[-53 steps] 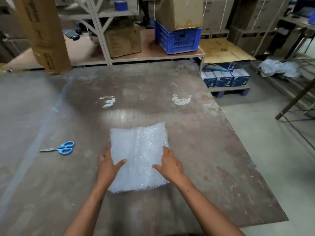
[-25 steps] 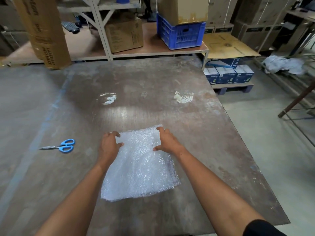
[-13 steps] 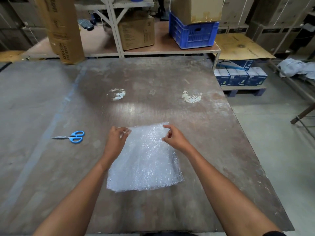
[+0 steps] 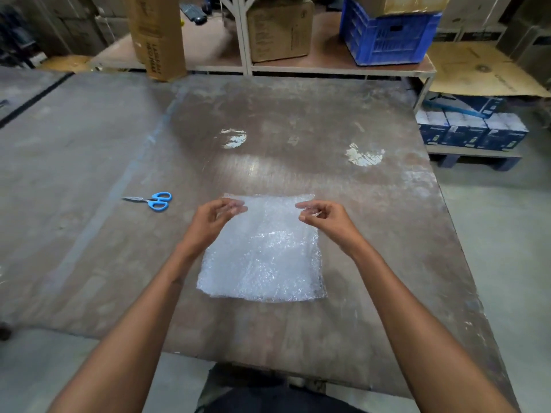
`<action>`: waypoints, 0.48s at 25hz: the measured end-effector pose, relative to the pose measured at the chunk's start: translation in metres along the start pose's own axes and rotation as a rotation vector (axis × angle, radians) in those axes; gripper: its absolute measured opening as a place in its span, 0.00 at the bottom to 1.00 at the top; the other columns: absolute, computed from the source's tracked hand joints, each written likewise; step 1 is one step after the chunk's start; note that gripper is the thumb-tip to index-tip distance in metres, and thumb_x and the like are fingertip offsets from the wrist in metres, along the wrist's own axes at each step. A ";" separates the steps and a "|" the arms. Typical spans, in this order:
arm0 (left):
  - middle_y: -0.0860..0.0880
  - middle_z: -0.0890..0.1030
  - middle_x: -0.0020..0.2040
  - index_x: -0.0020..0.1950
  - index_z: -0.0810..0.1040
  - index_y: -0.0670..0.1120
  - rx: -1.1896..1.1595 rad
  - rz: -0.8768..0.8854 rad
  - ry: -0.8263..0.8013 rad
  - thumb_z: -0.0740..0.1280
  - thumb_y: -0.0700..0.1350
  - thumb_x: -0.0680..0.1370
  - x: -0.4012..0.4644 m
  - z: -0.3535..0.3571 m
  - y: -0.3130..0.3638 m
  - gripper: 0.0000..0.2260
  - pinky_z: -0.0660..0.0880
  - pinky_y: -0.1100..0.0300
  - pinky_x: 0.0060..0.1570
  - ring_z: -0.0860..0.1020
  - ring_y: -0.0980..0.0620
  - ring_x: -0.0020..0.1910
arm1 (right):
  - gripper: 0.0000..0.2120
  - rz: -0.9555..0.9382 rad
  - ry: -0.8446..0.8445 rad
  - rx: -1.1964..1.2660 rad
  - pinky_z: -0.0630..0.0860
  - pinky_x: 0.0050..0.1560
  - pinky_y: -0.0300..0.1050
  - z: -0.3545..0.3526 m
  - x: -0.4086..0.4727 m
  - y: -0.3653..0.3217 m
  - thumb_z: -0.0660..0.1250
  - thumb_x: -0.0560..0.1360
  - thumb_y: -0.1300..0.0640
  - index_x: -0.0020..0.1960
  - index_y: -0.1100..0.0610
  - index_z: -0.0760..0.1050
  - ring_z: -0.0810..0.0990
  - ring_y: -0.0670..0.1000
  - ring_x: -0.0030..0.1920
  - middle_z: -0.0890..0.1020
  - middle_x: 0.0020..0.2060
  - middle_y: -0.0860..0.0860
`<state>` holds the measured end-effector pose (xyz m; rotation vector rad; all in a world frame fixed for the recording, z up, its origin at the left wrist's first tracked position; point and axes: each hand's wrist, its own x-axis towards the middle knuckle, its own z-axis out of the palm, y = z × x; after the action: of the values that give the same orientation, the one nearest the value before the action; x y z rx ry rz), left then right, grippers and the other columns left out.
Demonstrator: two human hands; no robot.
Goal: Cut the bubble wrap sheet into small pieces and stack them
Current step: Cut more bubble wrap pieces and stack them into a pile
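Clear bubble wrap lies flat on the table before me. My left hand and right hand, arms extended, each pinch a far corner between thumb and fingertips. Scissors lie well apart, leftward.

Premises: warehouse or packing storeroom

Evidence noted: a large, worn and stained counter serves as the work surface, with blue-handled scissors lying on it; behind it a low metal-framed shelf carries a blue plastic crate with a carton on top, a brown cardboard carton, and a tall printed cardboard box standing at its left end; to the right, a flattened cardboard sheet lies over rows of blue-and-white retail boxes stacked on a pallet; bare concrete floor; further cartons fill the dim background
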<state>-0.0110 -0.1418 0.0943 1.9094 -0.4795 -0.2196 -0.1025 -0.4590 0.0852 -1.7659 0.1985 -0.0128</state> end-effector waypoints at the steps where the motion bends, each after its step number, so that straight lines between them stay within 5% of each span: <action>1: 0.54 0.88 0.56 0.61 0.86 0.46 0.109 0.036 0.008 0.71 0.43 0.83 -0.008 -0.005 -0.003 0.08 0.77 0.63 0.62 0.84 0.59 0.58 | 0.10 -0.032 -0.015 -0.046 0.77 0.48 0.41 -0.001 -0.009 -0.002 0.80 0.76 0.54 0.57 0.46 0.88 0.74 0.50 0.39 0.88 0.52 0.43; 4: 0.61 0.87 0.53 0.56 0.88 0.51 0.331 0.066 0.085 0.75 0.45 0.80 -0.048 -0.018 -0.029 0.06 0.77 0.62 0.62 0.83 0.65 0.56 | 0.06 -0.039 -0.036 -0.146 0.78 0.39 0.40 0.014 -0.049 0.003 0.78 0.78 0.58 0.51 0.48 0.89 0.82 0.51 0.32 0.87 0.55 0.43; 6: 0.57 0.87 0.55 0.54 0.88 0.49 0.378 0.164 0.108 0.77 0.43 0.78 -0.079 -0.018 -0.050 0.06 0.78 0.57 0.63 0.84 0.61 0.57 | 0.10 0.001 -0.028 -0.187 0.79 0.36 0.44 0.028 -0.076 0.023 0.76 0.78 0.62 0.50 0.47 0.88 0.87 0.51 0.37 0.86 0.56 0.41; 9: 0.52 0.87 0.58 0.52 0.88 0.48 0.635 0.374 0.021 0.70 0.51 0.82 -0.109 -0.013 -0.075 0.09 0.82 0.51 0.56 0.85 0.51 0.58 | 0.17 -0.134 0.019 -0.383 0.80 0.47 0.42 0.048 -0.105 0.066 0.72 0.77 0.69 0.52 0.47 0.88 0.85 0.43 0.52 0.86 0.55 0.39; 12: 0.55 0.86 0.57 0.49 0.88 0.52 0.816 0.423 0.000 0.66 0.60 0.82 -0.126 -0.015 -0.086 0.16 0.73 0.59 0.50 0.83 0.53 0.53 | 0.22 -0.345 0.076 -0.676 0.77 0.56 0.50 0.066 -0.119 0.086 0.67 0.72 0.72 0.54 0.48 0.87 0.83 0.50 0.57 0.84 0.57 0.42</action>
<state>-0.1000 -0.0479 0.0113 2.5166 -1.0738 0.3046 -0.2225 -0.3948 0.0004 -2.4582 -0.0634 -0.2915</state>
